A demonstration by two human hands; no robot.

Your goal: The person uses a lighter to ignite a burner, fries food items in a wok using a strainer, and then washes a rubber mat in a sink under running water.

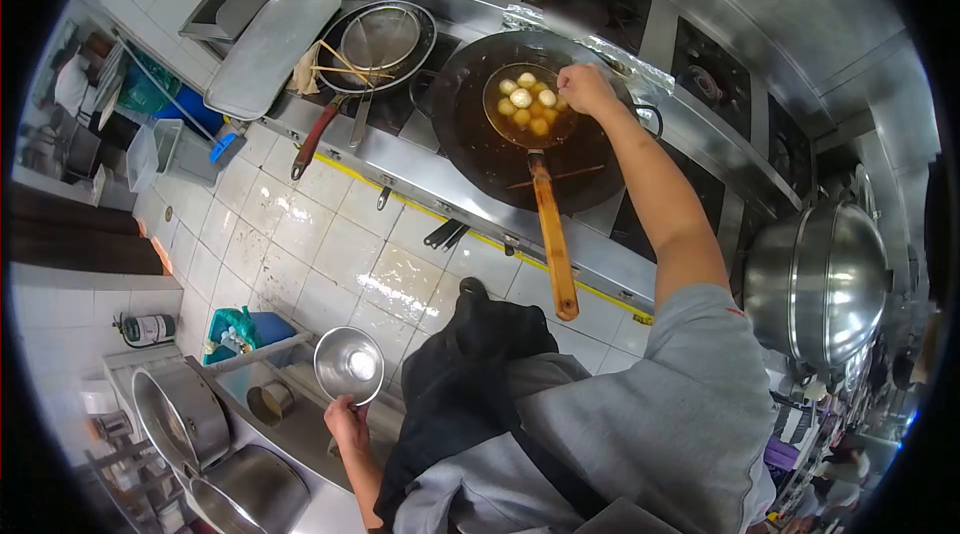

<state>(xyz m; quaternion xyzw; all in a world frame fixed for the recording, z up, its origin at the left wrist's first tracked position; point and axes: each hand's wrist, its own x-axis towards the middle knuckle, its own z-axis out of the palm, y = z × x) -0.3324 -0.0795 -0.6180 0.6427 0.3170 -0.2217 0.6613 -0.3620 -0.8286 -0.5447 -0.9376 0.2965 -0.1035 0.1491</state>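
My left hand [346,420] grips a steel bowl [340,349] by its rim, down beside my body. A bright white patch shows on the bowl's inside. Over the dark wok [470,159] on the stove, my right hand [586,91] is closed, its fingertips pinched together right by the edge of a round strainer [537,146]; what they hold, if anything, is hidden. Several pale round balls [521,98] sit in the strainer in brown oil. The strainer's long wooden handle [552,234] sticks out over the wok's near rim. A thin stick [575,177] lies across the wok.
Left of the wok, a pan [425,34] holds a mesh strainer [380,37] and chopsticks [345,70], near a metal tray [268,54]. A large steel pot [820,284] stands at right. Lower left are more pots [195,414]. The tiled floor [340,224] looks wet.
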